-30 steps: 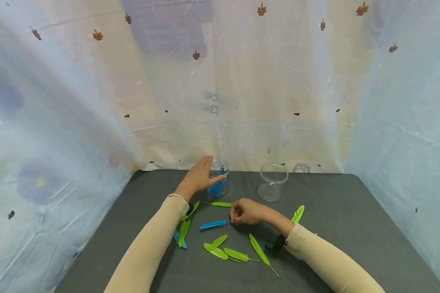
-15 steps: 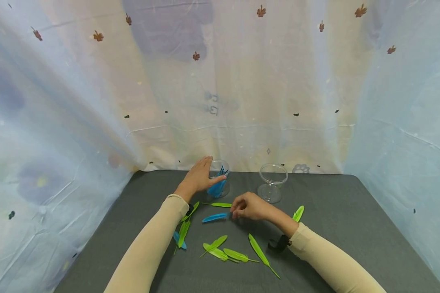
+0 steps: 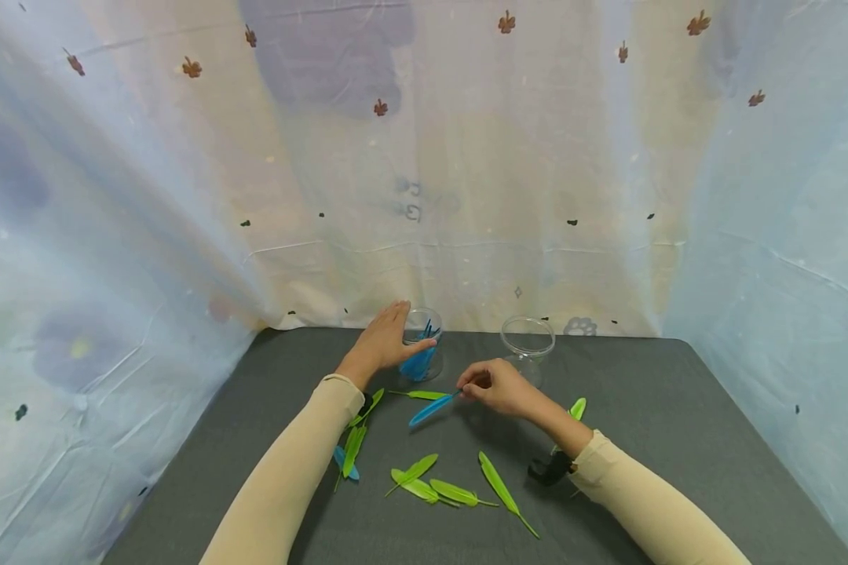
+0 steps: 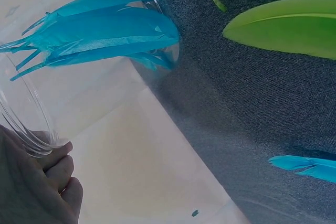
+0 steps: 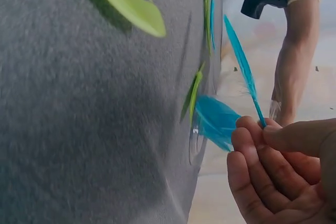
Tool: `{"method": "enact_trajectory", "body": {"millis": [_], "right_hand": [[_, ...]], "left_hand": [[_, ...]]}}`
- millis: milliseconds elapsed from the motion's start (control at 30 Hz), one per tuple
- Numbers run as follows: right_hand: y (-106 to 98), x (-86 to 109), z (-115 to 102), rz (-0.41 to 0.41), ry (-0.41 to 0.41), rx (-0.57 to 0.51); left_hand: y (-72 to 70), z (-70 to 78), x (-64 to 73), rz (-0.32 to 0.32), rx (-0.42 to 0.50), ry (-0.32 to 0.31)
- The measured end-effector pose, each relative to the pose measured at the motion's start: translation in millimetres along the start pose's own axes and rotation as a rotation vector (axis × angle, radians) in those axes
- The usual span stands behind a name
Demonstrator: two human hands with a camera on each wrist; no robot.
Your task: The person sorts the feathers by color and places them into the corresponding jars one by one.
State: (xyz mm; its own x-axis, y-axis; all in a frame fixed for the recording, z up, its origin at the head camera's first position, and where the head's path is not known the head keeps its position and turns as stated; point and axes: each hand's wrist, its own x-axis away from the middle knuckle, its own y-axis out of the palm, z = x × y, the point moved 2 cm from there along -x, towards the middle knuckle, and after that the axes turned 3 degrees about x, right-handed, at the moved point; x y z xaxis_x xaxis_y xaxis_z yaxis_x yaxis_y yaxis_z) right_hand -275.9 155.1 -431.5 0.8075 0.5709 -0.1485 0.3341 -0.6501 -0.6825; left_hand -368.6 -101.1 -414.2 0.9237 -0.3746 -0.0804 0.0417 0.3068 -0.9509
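Observation:
My right hand (image 3: pixel 498 386) pinches a blue feather (image 3: pixel 431 410) by its quill, between thumb and fingertip. In the right wrist view the feather (image 5: pixel 242 61) points away from the fingers, raised off the table. With my left hand (image 3: pixel 385 339) I hold a clear plastic cup (image 3: pixel 433 315) near its rim, thumb in front and fingers at the far side. Several blue feathers (image 4: pixel 110 30) stand inside that cup, quills toward the mouth. A second clear cup (image 3: pixel 528 337), footed and wide-rimmed, stands to the right, partly behind my right hand.
Green feathers (image 3: pixel 498 482) lie scattered over the dark grey table (image 3: pixel 650 439), several near the front middle. By my left forearm another blue feather (image 3: pixel 353 471) lies under a green feather (image 3: pixel 354 449). A patterned curtain (image 3: pixel 466 259) hangs right behind the table's back edge.
My right hand has lifted the blue feather off the table and moved it away from me, slightly to the right, its vane now tilted downward. My left hand stays at the cup.

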Motion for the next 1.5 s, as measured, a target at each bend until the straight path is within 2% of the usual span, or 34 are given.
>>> {"method": "enact_trajectory", "body": {"millis": [400, 667, 933, 1167, 1367, 1500], "right_hand": [[-20, 8.6, 2, 0.128, 0.077, 0.012], [-34, 13.4, 3, 0.177, 0.056, 0.041], [-44, 16.3, 0, 0.231, 0.108, 0.126], [-49, 10.7, -2, 0.335, 0.096, 0.224], [-56, 4.0, -10, 0.424, 0.04, 0.268], [-61, 0.0, -13, 0.452, 0.041, 0.317]], "left_hand": [[0.1, -0.1, -0.4, 0.008, -0.006, 0.003], [-0.4, -0.4, -0.4, 0.008, 0.0, 0.004], [-0.6, -0.5, 0.5, 0.006, 0.001, 0.014], [-0.1, -0.6, 1.4, 0.018, 0.013, 0.015], [-1.2, 1.1, 1.9, 0.019, 0.021, 0.014], [-0.5, 1.1, 1.3, 0.016, 0.006, 0.013]]}}
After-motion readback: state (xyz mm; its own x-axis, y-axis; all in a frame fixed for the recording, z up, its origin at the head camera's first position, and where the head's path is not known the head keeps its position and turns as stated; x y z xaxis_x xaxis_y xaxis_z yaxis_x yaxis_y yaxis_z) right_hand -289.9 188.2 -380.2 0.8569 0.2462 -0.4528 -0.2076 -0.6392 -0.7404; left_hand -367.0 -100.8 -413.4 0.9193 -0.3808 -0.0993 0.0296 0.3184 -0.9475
